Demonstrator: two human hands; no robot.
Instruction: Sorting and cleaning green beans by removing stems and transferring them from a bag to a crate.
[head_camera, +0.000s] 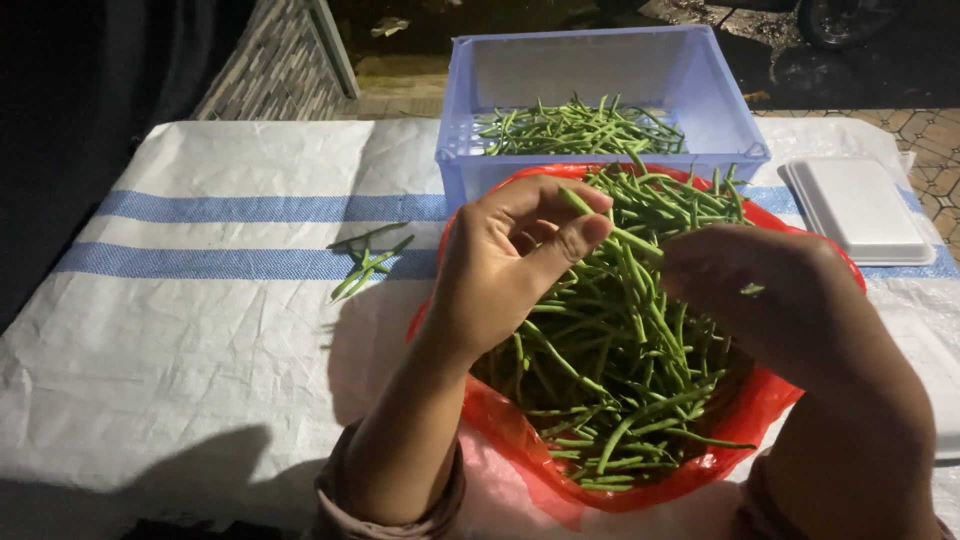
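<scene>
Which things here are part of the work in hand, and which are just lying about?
In use:
- left hand, pinching one green bean
- right hand, over the pile
- red bag of green beans
- pale blue crate holding more beans

Lying about:
- white foam tray, at right
- few loose beans on the striped white cloth

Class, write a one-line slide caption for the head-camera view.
Left hand pinches a green bean over a red-lined basket of beans, right hand alongside, lilac crate behind.

Green beans (620, 350); red bag (500, 425); lilac crate (700, 95); white blue-striped cloth (200, 300); white tray (860, 205).
</scene>
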